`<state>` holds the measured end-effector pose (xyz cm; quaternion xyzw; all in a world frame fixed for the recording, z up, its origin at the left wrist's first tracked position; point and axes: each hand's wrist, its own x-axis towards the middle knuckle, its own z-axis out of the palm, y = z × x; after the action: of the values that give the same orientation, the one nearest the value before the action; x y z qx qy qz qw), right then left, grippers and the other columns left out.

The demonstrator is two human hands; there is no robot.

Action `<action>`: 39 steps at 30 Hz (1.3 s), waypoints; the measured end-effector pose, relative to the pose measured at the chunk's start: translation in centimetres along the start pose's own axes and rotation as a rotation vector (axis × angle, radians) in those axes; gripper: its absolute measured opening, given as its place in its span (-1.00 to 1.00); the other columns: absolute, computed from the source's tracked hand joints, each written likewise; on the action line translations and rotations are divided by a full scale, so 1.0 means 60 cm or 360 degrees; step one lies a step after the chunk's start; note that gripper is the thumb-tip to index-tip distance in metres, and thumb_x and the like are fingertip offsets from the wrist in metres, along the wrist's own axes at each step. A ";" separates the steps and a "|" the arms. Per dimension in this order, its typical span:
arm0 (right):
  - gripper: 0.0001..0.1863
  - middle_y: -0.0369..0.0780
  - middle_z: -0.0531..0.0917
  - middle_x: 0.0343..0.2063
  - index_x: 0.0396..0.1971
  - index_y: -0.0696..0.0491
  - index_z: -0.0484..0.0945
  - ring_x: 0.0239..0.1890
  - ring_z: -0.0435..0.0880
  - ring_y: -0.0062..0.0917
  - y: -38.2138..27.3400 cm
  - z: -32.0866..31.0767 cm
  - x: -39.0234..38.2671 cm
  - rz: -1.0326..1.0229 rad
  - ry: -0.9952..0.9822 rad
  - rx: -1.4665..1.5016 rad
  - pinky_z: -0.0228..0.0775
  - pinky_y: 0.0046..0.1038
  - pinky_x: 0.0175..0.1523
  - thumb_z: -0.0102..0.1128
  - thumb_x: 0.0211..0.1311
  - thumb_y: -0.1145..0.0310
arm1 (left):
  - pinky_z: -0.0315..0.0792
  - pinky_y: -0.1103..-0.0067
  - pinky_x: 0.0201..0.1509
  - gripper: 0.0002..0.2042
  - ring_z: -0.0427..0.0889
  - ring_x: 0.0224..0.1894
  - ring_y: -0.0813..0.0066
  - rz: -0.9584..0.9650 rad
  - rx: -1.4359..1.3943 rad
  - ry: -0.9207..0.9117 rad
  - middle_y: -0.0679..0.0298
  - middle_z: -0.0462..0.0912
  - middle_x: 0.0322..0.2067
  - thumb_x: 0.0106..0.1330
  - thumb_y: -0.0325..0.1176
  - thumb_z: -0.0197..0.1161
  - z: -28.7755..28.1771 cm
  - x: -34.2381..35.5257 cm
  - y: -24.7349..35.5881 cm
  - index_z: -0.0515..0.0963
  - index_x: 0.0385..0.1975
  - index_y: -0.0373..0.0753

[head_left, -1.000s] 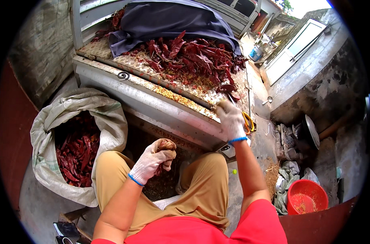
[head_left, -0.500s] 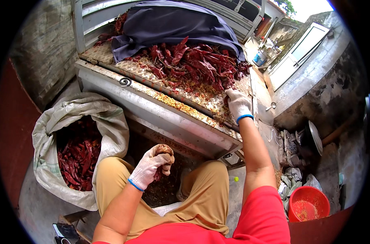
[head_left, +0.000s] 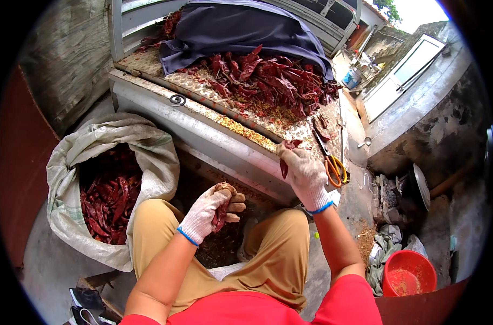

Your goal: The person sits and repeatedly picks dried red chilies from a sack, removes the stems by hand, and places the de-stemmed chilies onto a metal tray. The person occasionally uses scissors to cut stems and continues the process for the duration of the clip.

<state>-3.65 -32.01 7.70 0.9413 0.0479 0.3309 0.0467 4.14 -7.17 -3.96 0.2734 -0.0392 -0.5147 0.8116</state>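
Observation:
Both hands wear white knit gloves with blue cuffs. Above my lap, my left hand point(head_left: 206, 214) is closed on dried red chilies point(head_left: 220, 216), partly hidden by its fingers. My right hand point(head_left: 303, 176), at the truck bed's front edge, grips a single dried chili point(head_left: 283, 165). Just right of it, scissors point(head_left: 336, 171) with yellow-orange handles lie on the bed. A heap of dried chilies point(head_left: 273, 81) with scattered seeds lies behind, partly under a dark cloth point(head_left: 235, 30). To my left stands an open woven sack point(head_left: 61, 184) holding more chilies point(head_left: 108, 208).
A red plastic basin point(head_left: 410, 273) with debris sits at lower right, beside crumpled bags point(head_left: 387, 249). Behind it are a round metal lid point(head_left: 420, 187) and a sooty wall point(head_left: 436, 124). A white door point(head_left: 403, 76) and blue bucket point(head_left: 352, 78) are farther back. Dark items point(head_left: 86, 303) lie lower left.
My right hand has come back from the heap toward me and leftward, now holding a chili. The scissors show more fully beside it. My left hand has shifted slightly right, still holding chilies.

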 end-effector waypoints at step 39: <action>-0.79 -0.21 0.68 -0.26 -0.23 -0.04 0.65 -0.23 0.66 -0.27 -0.214 -0.014 -0.025 0.0005 -0.0500 0.0411 0.50 -0.24 -0.12 0.33 0.11 0.31 | 0.67 0.46 -0.14 -0.80 0.70 -0.20 0.43 0.0213 -0.0218 -0.0132 0.22 0.67 -0.19 0.49 -0.34 0.16 0.013 -0.002 -0.005 0.52 -0.01 -0.26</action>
<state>-6.10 -19.44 5.88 0.9796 0.0805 0.1711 -0.0680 3.55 -7.48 -3.42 0.1927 -0.0556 -0.4718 0.8586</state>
